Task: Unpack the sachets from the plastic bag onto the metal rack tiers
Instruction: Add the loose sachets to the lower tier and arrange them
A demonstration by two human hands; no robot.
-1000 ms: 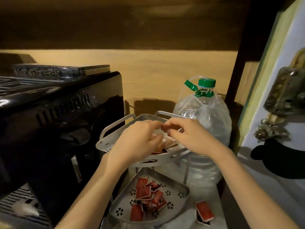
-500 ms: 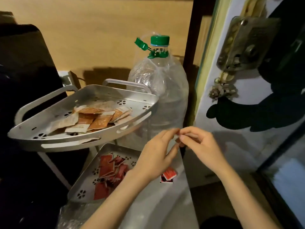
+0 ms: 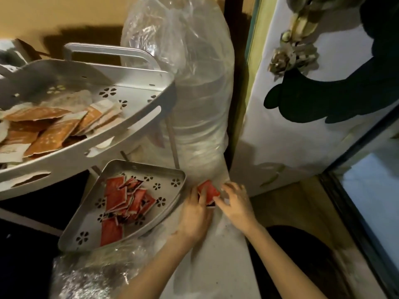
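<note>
A two-tier metal rack stands at the left. Its upper tier (image 3: 138, 124) holds several orange and white sachets (image 3: 51, 134). Its lower tier (image 3: 172, 175) holds several red sachets (image 3: 127, 197). Right of the lower tier, on the counter, lies a small stack of red sachets (image 3: 209, 189). My left hand (image 3: 195, 214) and my right hand (image 3: 236, 201) both have their fingertips on that stack, the left from the near left side, the right from the right side. A crumpled clear plastic bag (image 3: 97, 270) lies at the bottom left, in front of the rack.
A large clear water bottle (image 3: 194, 83) wrapped in plastic stands behind the rack, against the wall. A white door (image 3: 313, 137) with a metal latch (image 3: 293, 52) is at the right. The counter's right edge (image 3: 246, 244) drops off beside my right forearm.
Both hands have dropped from the upper tier to the counter and closed on the red sachets beside the lower tier. The view has tilted down and to the right.
</note>
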